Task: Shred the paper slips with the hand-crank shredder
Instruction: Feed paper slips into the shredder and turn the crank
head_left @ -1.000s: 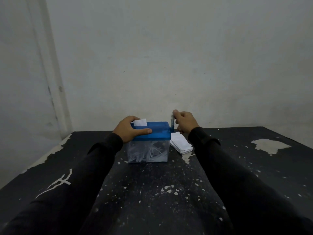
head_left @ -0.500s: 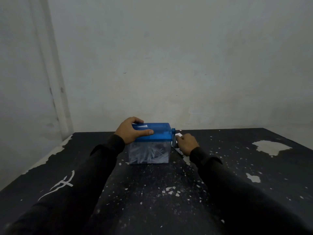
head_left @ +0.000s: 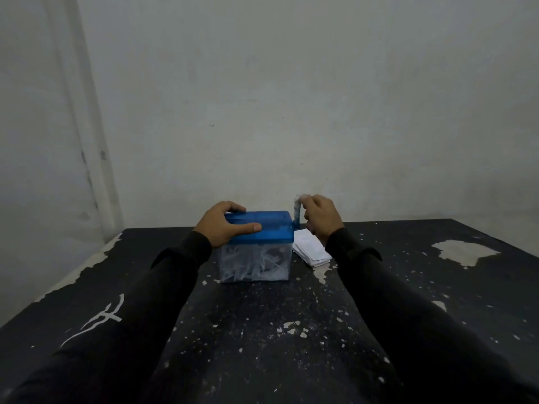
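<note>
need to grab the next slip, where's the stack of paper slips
In the head view, the stack of paper slips lies on the table right of the shredder, under the right hand.

Both hands [head_left: 224, 224] [head_left: 322, 218] curled (arms outstretched), gripping.

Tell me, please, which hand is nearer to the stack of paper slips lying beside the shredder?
Right. The right hand grips the crank directly above the stack of paper slips; the left hand holds the blue lid on the shredder's far side from the stack.
</note>
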